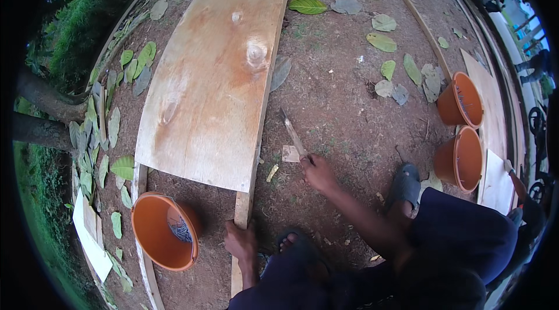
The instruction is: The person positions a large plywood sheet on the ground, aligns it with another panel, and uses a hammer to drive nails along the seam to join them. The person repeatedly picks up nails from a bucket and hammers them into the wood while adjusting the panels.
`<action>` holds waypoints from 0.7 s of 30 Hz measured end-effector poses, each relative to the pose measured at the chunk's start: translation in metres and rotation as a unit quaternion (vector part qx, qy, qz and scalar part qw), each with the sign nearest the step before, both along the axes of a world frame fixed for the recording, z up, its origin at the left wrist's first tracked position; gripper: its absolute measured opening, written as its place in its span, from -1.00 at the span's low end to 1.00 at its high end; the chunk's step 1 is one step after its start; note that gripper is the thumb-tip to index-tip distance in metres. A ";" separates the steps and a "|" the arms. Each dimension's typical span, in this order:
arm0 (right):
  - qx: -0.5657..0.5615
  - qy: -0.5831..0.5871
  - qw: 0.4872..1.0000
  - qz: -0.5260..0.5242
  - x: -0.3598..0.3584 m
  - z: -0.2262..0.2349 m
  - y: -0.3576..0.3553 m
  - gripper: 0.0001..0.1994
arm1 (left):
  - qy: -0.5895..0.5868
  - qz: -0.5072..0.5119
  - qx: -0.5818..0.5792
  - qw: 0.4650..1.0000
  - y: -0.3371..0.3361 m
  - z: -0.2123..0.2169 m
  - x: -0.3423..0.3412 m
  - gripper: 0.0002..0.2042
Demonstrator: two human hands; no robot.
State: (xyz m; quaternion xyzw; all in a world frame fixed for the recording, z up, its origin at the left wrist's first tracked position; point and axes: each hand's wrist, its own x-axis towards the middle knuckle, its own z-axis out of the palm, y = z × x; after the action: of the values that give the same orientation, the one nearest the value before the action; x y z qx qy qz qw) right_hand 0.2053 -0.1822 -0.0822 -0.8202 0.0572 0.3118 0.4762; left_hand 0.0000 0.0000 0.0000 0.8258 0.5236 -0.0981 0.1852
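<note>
My right hand [319,172] is closed around the wooden handle of a hammer [294,135], whose dark head points away over the bare soil. My left hand [240,243] lies over a long wooden batten [243,208], its fingers curled around the edge. On that batten rests a plywood sheet [204,94], which stretches away from me; its near edge ends just beyond my left hand. To the left of that hand stands an orange bucket [152,234] with a pile of nails [180,230] inside.
Two more orange buckets [445,161] stand at the right, beside other boards [495,185] where another person's hand [511,169] shows. Large leaves [381,42] lie scattered on the soil. Tree trunks [46,97] rise at the left. A small wood offcut [289,154] lies near the hammer.
</note>
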 end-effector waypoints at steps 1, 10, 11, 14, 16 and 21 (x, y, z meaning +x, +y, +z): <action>0.017 -0.002 1.000 -0.015 -0.004 0.000 0.003 -0.62 | -0.001 0.001 0.006 1.000 0.007 0.003 -0.001 -0.48; -0.004 -0.013 1.000 -0.003 0.001 0.008 -0.008 -0.64 | -0.019 0.029 -0.002 0.999 -0.010 0.003 0.018 -0.51; -0.008 -0.014 1.000 -0.003 -0.002 0.005 -0.016 -0.64 | -0.009 0.007 -0.007 1.000 -0.016 -0.005 0.012 -0.52; -0.002 -0.029 0.999 0.014 -0.003 0.026 -0.003 -0.63 | -0.006 0.006 0.024 1.000 -0.011 -0.011 0.004 -0.51; 0.020 -0.039 0.999 -0.008 -0.004 0.012 -0.004 -0.62 | -0.031 0.006 0.019 0.999 -0.013 -0.017 0.005 -0.50; 0.029 -0.015 0.999 -0.035 -0.005 -0.006 -0.012 -0.60 | -0.024 0.005 0.010 1.000 -0.014 -0.020 0.005 -0.50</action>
State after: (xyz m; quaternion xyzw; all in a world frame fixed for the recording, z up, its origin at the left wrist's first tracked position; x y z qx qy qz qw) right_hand 0.2000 -0.1941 -0.0882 -0.8078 0.0698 0.2844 0.5116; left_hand 0.0045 -0.0142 -0.0197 0.8271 0.5240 -0.0718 0.1902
